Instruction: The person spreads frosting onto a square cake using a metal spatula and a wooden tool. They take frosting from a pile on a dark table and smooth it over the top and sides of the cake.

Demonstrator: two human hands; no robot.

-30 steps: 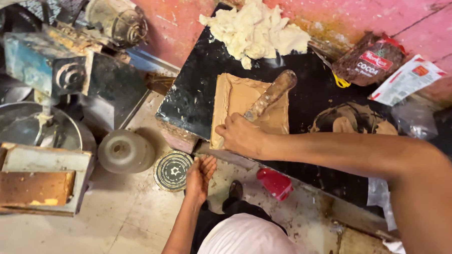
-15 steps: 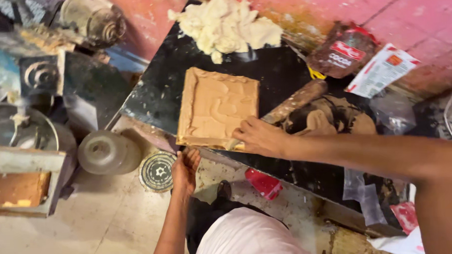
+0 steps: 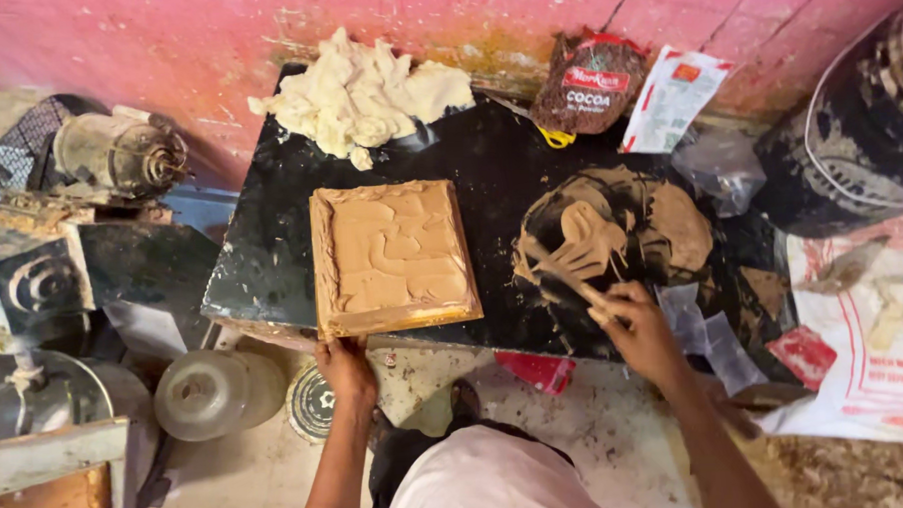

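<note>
Head view: right hand (image 3: 642,329) fingers (image 3: 603,304) pinch brown dough (image 3: 611,233).

The black slab (image 3: 489,173) looks like glossy polished stone, smeared with soft brown paste (image 3: 611,233). The square frame (image 3: 392,258) seems wooden, filled with smooth matt brown paste. The pale dough heap (image 3: 361,92) is lumpy and matt. Crinkled packets (image 3: 590,79) are shiny plastic.
</note>
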